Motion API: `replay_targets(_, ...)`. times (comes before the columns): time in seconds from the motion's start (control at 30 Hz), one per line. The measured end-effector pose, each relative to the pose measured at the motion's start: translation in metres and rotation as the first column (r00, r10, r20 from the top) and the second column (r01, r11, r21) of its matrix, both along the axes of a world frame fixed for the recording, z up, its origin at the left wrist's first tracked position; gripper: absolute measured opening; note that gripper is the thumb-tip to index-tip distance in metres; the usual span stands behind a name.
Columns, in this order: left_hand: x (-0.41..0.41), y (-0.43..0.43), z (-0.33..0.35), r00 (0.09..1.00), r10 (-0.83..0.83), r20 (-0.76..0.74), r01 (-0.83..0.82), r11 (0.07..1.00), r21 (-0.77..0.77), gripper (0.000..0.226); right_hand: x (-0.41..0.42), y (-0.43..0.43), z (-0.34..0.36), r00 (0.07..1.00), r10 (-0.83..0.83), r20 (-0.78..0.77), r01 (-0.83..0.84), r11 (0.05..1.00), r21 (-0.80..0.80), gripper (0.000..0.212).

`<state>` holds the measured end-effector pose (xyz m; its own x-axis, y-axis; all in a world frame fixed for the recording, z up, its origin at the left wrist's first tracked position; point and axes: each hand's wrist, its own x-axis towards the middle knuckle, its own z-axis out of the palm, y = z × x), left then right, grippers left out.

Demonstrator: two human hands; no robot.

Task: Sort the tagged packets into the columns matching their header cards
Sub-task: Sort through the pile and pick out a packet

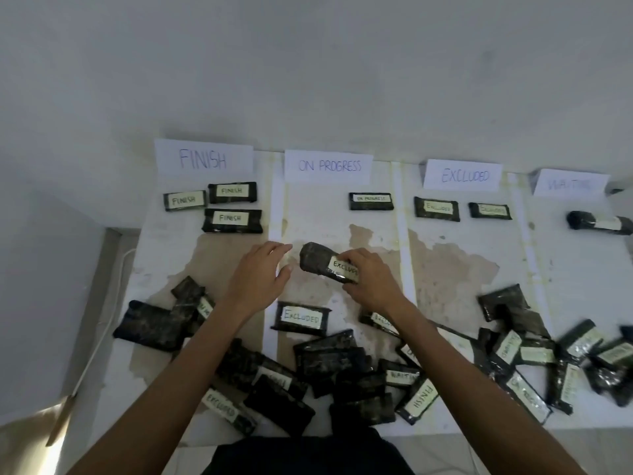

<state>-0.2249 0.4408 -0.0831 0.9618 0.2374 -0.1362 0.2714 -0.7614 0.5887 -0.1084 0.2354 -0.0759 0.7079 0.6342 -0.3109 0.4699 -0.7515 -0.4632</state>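
At frame centre, the right hand is pinching an EXCLUDED packet in closed fingers; the left hand is hovering beside it, fingers spread, empty.

In my right hand I hold a dark packet tagged EXCLUDED, tilted above the middle of the table, my left hand open just beside it. Four white header cards stand along the far edge: FINISH, ON PROGRESS, EXCLUDED and a blurred WAITING. Three FINISH packets lie under the first, one ON PROGRESS packet under the second, two EXCLUDED packets under the third, one rolled packet under the fourth. The unsorted heap sprawls along the near edge, tags facing all ways.
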Motion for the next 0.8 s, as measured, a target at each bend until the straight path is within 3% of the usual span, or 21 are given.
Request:
replay_targets(0.47,0.114,-0.143,-0.034,0.993,-0.108,-0.046,0.107,0.994,-0.026,0.044,0.147,-0.143,-0.027,0.99,0.026,0.137,-0.013,0.996,-0.092,0.043)
replay_targets(0.8,0.176,-0.194,-0.058,0.996,-0.047,-0.073,0.046,0.999,-0.012,0.048,0.211,-0.171,-0.057,0.983,0.053,0.175,-0.056,0.998,0.013,0.045)
